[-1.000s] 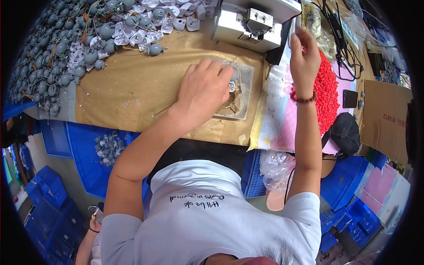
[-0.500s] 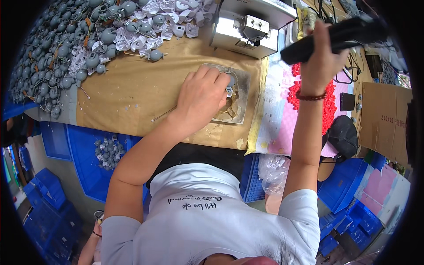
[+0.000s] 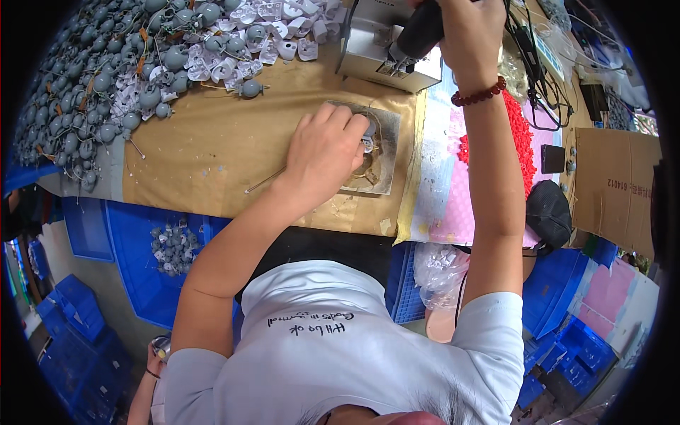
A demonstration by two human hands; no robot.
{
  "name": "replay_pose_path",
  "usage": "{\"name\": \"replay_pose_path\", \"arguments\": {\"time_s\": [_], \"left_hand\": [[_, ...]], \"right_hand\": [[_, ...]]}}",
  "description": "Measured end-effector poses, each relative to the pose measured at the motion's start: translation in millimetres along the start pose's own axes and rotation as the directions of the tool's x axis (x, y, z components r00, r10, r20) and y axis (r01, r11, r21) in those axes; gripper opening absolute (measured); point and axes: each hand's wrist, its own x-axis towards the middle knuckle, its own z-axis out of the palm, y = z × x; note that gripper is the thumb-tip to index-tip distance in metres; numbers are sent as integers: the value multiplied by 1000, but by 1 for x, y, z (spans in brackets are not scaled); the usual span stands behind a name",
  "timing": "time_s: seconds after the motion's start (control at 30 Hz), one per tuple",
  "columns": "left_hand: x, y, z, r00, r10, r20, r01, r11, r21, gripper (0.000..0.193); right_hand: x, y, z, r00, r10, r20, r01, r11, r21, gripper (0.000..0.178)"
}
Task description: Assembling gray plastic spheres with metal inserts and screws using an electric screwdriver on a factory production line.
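My left hand (image 3: 326,145) is closed, with its fingertips pressed on a grey round part (image 3: 371,126) with a small white piece, set in a clear flat fixture plate (image 3: 387,159). The fingers hide much of that part. Up at the right, my right hand (image 3: 473,39) is wrapped round a black power screwdriver (image 3: 423,30). The tool slants down to the left, its tip at the front of a silver box-shaped machine (image 3: 361,60), probably a screw feeder. Whether the tip touches it I cannot tell.
Many grey balls with wires (image 3: 78,92) heap up at the left, beside white plastic pieces (image 3: 283,28). Small red parts (image 3: 523,142) lie under and beside my right forearm. Black cables (image 3: 542,78) and a cardboard box (image 3: 615,188) are at the right. Below the table stands a blue bin (image 3: 142,283).
My right hand has swung the screwdriver left, from above the red parts to the front of the silver machine. My left hand stays on the grey part.
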Motion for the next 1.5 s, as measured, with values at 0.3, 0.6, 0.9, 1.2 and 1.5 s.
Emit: {"name": "replay_pose_path", "arguments": {"time_s": [0.3,0.6,0.9,1.2,1.5], "left_hand": [[-1,-3,5,999,19,-36,-19,1000,9,30],[0,-3,8,999,-7,-40,8,999,34,28],[-1,-8,7,998,16,-56,-20,997,-69,34],[1,-6,3,997,-1,-75,-8,993,-119,33],[2,-4,1,1000,-27,-9,27,997,-78,32]], "right_hand": [[-59,-4,-16,981,-84,173,77,996,44,20],[-81,3,-9,982,-136,128,118,983,141,33],[-99,7,-13,935,-218,280,246,967,-71,63],[-107,7,-13,930,-199,309,228,972,-59,62],[-102,-4,-13,942,-145,304,158,987,-20,61]]}}
